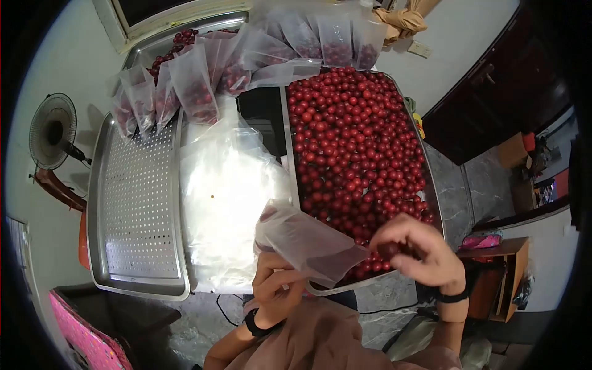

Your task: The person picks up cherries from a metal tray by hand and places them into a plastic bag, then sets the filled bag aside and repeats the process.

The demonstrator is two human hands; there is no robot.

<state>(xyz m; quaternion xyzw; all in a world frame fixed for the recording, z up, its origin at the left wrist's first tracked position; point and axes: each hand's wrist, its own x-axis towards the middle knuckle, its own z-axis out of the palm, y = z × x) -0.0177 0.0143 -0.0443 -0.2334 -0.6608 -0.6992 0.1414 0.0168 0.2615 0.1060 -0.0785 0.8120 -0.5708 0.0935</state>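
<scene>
A clear plastic bag [308, 240] is held at its lower edge by my left hand [277, 287], whose fingers are closed on it. The bag lies tilted, its wide end toward the tray of red fruit [354, 135]. Over that tray's near right corner, my right hand [425, 250] is curled around dark red fruit [388, 250], close to the bag's right end. Left of the bag is a stack of flat clear bags [228, 197].
A perforated metal tray [139, 209] stands at the left. Filled bags [194, 86] line the back, beside another fruit tray [185, 38]. A fan [54, 131] is at the far left, a dark door [493, 77] at the right.
</scene>
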